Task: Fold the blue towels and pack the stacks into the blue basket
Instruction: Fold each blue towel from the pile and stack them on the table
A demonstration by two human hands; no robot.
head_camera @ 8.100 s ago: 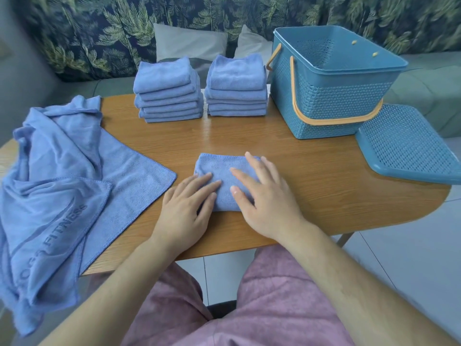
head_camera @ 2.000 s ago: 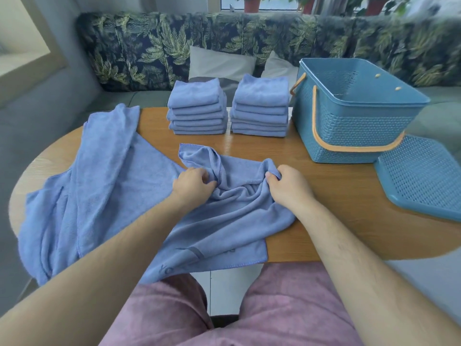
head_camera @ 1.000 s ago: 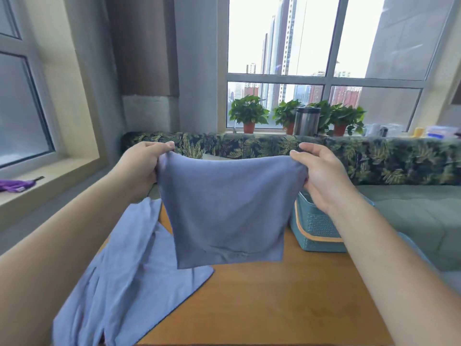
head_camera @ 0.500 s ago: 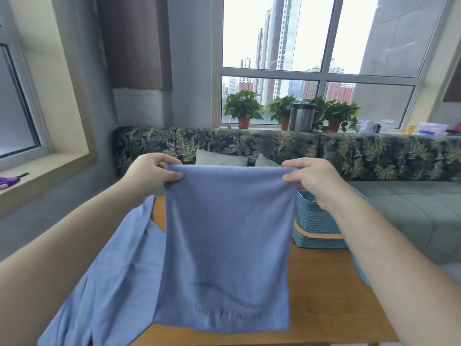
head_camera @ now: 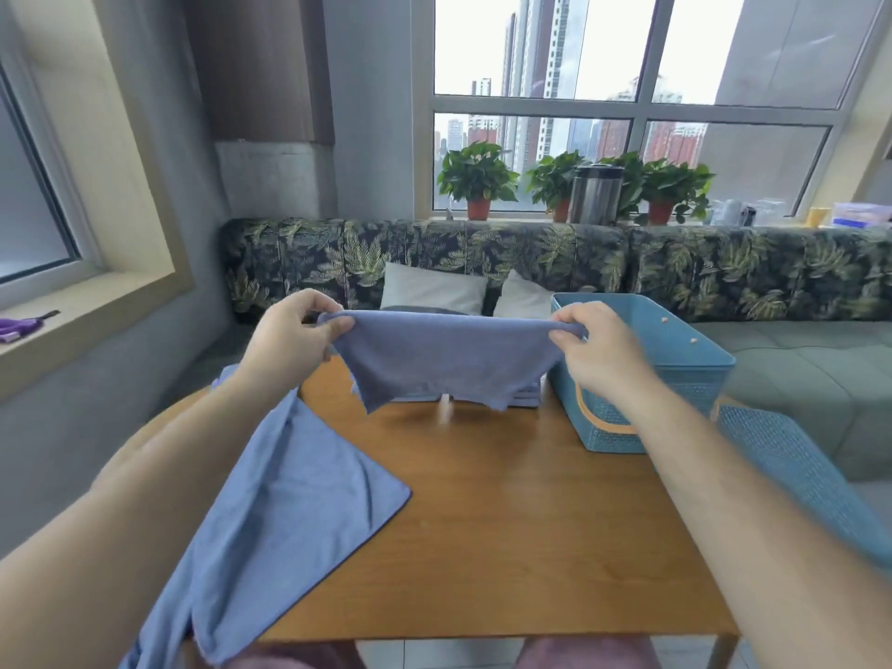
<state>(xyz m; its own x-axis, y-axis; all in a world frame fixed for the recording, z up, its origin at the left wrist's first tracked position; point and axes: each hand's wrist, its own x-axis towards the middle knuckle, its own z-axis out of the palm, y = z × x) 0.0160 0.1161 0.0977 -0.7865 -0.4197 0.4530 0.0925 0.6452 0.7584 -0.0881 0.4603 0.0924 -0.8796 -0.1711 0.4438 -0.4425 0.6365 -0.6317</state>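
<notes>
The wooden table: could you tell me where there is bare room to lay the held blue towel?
Bare wood runs down the middle of the wooden table to its near edge, bordered left by the loose blue towel and right by the blue plastic basket and its perforated lid. The far edge is crowded with folded towel stacks behind the held towel.

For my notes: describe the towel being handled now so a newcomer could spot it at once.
Find the wooden table before the leaf-patterned sofa. Above its far end a blue towel hangs between the left hand and right hand, each pinching a top corner. The loose towel lies draped over the table's left edge; this one alone is held up.
</notes>
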